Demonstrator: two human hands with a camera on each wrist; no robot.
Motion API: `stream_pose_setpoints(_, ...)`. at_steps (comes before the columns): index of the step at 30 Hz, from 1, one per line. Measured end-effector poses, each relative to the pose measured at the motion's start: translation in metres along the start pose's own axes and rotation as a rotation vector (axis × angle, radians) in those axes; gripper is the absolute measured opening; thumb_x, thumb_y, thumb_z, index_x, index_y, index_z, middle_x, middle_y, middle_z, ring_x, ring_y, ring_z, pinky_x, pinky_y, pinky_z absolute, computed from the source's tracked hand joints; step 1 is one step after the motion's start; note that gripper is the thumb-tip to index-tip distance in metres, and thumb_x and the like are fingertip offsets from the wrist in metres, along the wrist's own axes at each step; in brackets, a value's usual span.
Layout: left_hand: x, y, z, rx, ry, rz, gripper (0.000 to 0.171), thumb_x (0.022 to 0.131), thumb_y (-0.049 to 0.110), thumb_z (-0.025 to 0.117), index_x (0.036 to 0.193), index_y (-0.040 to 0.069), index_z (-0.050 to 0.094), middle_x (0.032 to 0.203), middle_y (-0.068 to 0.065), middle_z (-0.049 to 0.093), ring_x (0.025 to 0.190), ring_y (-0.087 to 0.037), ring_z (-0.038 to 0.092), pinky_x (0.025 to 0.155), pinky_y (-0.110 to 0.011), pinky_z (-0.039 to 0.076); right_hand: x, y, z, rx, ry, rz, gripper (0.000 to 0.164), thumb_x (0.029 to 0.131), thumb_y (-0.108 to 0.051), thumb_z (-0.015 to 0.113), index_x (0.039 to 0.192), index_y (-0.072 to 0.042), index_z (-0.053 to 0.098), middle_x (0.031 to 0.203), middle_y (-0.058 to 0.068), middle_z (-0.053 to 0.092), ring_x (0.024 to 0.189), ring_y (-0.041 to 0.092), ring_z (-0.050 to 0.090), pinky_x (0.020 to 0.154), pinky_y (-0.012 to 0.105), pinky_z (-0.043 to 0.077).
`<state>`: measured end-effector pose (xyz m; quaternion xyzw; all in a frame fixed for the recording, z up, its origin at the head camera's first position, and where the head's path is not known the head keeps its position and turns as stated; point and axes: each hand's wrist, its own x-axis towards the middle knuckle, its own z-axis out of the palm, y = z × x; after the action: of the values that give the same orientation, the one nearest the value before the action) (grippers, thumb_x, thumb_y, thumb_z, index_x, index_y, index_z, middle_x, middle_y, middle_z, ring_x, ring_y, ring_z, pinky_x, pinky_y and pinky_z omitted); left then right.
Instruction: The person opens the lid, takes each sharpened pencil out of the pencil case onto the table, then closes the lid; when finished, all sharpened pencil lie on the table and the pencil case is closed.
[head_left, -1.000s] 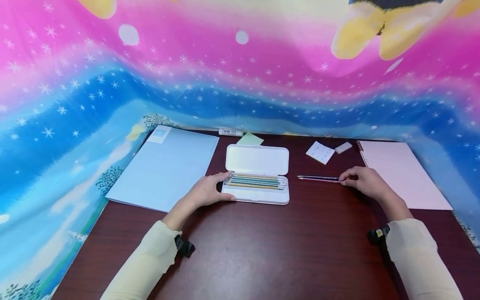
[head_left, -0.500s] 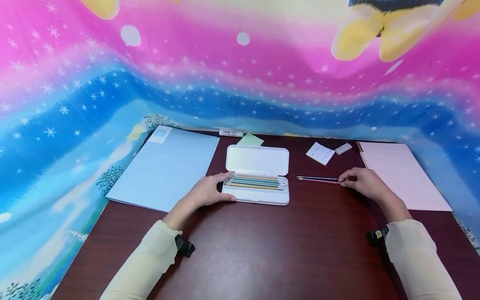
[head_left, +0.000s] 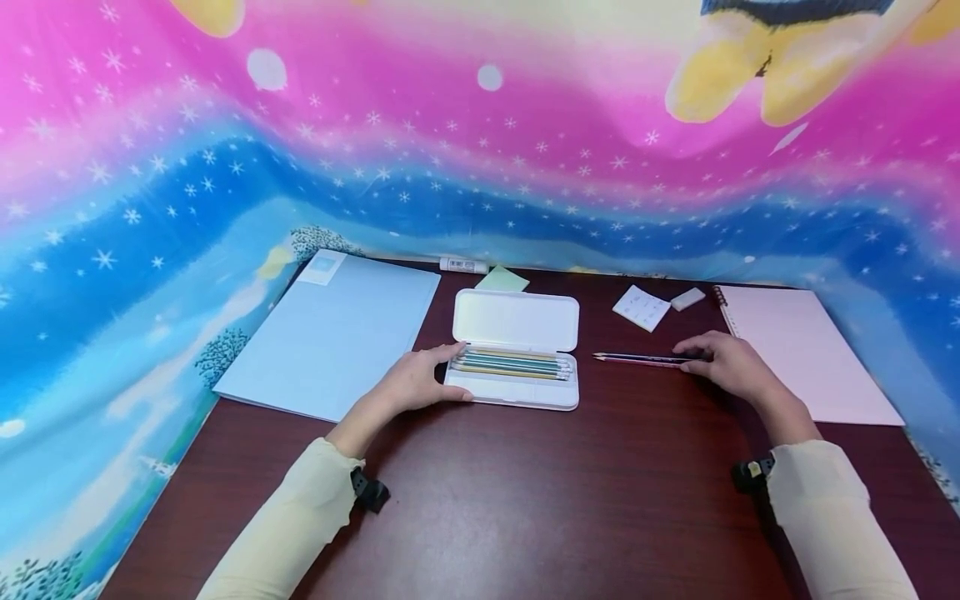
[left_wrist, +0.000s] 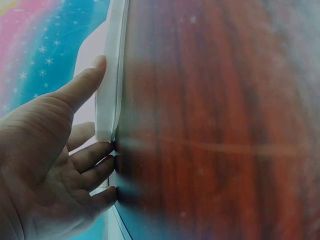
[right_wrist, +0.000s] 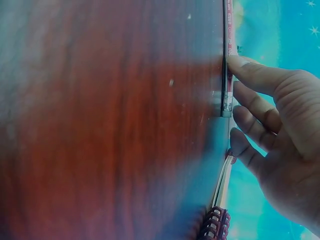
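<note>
An open white pencil case (head_left: 516, 321) lies mid-table with several pencils (head_left: 512, 365) in its tray. My left hand (head_left: 453, 375) grips the case's left end. In the left wrist view the thumb (left_wrist: 82, 85) lies along the case's edge (left_wrist: 111, 75), and the fingers press against its end. Two pencils (head_left: 637, 358) lie on the dark wood table (head_left: 525, 500) to the right of the case. My right hand (head_left: 686, 357) pinches their right ends. In the right wrist view the thumb (right_wrist: 255, 72) and forefinger close on the red pencil (right_wrist: 228, 60).
A pale blue folder (head_left: 330, 333) lies at the left and a pink spiral notebook (head_left: 806, 346) at the right, just behind the right hand. A white note pad (head_left: 641, 306), an eraser (head_left: 687, 297), a green note (head_left: 501, 280) and a glue stick (head_left: 462, 265) sit along the back edge.
My right hand's fingers have crept a little left over the ends of the two loose pencils. The left hand and the case have stayed put.
</note>
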<state>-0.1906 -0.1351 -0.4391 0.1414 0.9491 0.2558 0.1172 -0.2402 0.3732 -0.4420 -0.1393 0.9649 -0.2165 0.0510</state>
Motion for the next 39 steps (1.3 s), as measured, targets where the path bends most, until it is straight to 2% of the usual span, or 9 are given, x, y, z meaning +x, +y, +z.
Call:
stream_pose_setpoints(4,0.000,0.000,0.000,-0.001,0.001,-0.002,0.094,0.081,0.055,0.080,0.158,0.025,0.038,0.159,-0.013,0.044,0.144,-0.031,0.046,0.113,-0.050,0.043,0.001,0.000,0.000,-0.013,-0.007,0.019,0.020,0.094,-0.016,0.071,0.113,-0.012,0.077,0.110,0.016,0.071,0.097,0.030,0.058,0.087,0.052,0.047)
stream_pose_setpoints(8,0.001,0.000,0.000,0.001,0.000,-0.002,0.094,0.081,0.055,0.081,0.158,0.025,0.037,0.159,-0.013,0.044,0.144,-0.031,0.046,0.113,-0.050,0.043,0.001,0.000,0.001,-0.016,-0.012,0.029,0.017,0.094,-0.018,0.071,0.110,-0.013,0.077,0.109,0.015,0.071,0.096,0.030,0.058,0.087,0.052,0.047)
stream_pose_setpoints(15,0.001,-0.001,0.001,0.002,-0.001,0.002,0.094,0.081,0.056,0.081,0.158,0.024,0.038,0.159,-0.012,0.044,0.143,-0.030,0.047,0.113,-0.049,0.043,-0.003,-0.010,-0.001,0.035,-0.001,0.028,0.026,0.096,-0.025,0.071,0.120,-0.014,0.074,0.121,0.018,0.068,0.107,0.033,0.058,0.093,0.058,0.047)
stream_pose_setpoints(21,0.001,-0.002,0.002,0.000,0.003,-0.009,0.094,0.081,0.056,0.081,0.158,0.025,0.038,0.159,-0.013,0.044,0.144,-0.031,0.047,0.113,-0.050,0.043,0.001,-0.040,-0.004,0.126,0.013,-0.024,0.034,0.098,-0.037,0.068,0.125,-0.017,0.072,0.129,0.017,0.067,0.122,0.036,0.055,0.103,0.062,0.043)
stream_pose_setpoints(28,0.000,-0.003,0.001,0.002,0.009,-0.001,0.094,0.081,0.056,0.080,0.158,0.024,0.037,0.159,-0.014,0.044,0.144,-0.032,0.047,0.113,-0.050,0.043,0.015,-0.082,0.001,0.130,-0.020,-0.090,0.039,0.097,-0.039,0.069,0.132,-0.022,0.069,0.131,0.013,0.069,0.118,0.031,0.061,0.103,0.057,0.047)
stream_pose_setpoints(34,-0.001,-0.005,0.002,0.014,0.015,-0.006,0.094,0.081,0.056,0.080,0.158,0.024,0.037,0.159,-0.014,0.044,0.143,-0.032,0.047,0.113,-0.050,0.044,0.027,-0.119,0.016,0.159,-0.063,-0.132,0.038,0.095,-0.036,0.072,0.131,-0.025,0.070,0.133,0.009,0.069,0.125,0.030,0.060,0.106,0.056,0.046)
stream_pose_setpoints(39,-0.002,-0.002,0.002,0.016,0.025,0.008,0.094,0.081,0.056,0.080,0.158,0.022,0.039,0.158,-0.016,0.045,0.143,-0.033,0.047,0.113,-0.051,0.043,0.033,-0.139,0.033,0.186,-0.110,-0.144,0.035,0.095,-0.031,0.072,0.129,-0.024,0.072,0.123,0.004,0.074,0.109,0.023,0.065,0.098,0.050,0.052)
